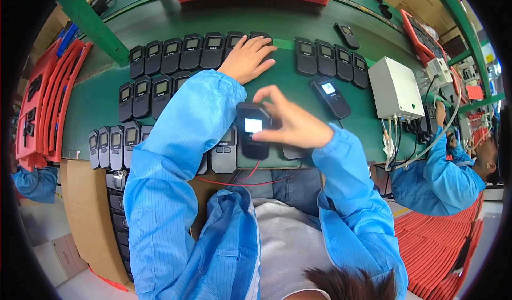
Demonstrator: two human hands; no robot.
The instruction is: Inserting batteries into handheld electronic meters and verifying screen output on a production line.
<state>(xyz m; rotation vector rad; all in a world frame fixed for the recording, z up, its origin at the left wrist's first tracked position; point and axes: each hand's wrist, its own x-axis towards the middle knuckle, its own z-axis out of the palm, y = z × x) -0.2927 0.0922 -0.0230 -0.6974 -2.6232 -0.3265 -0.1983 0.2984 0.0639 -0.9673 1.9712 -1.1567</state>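
Note:
My left hand (248, 58) reaches to the right end of the back row, fingers spread over the last black handheld devices (213, 49) there. Nothing is gripped in it. Close to the table's front edge, my right hand (292, 123) holds a black handheld device (254, 146) whose small screen glows white. The thumb lies across its front and the fingers curl at its upper right side; the hand is slightly blurred. A red wire (255, 170) runs below this device. Another handheld device with a lit screen (332, 98) lies tilted to the right.
Several similar devices stand in rows at left (141, 96) and back right (325, 57). A white box (397, 89) with cables stands on the green table (213, 20). Red trays (40, 105) are stacked at left. At right, a co-worker in a blue sleeve (442, 185) works.

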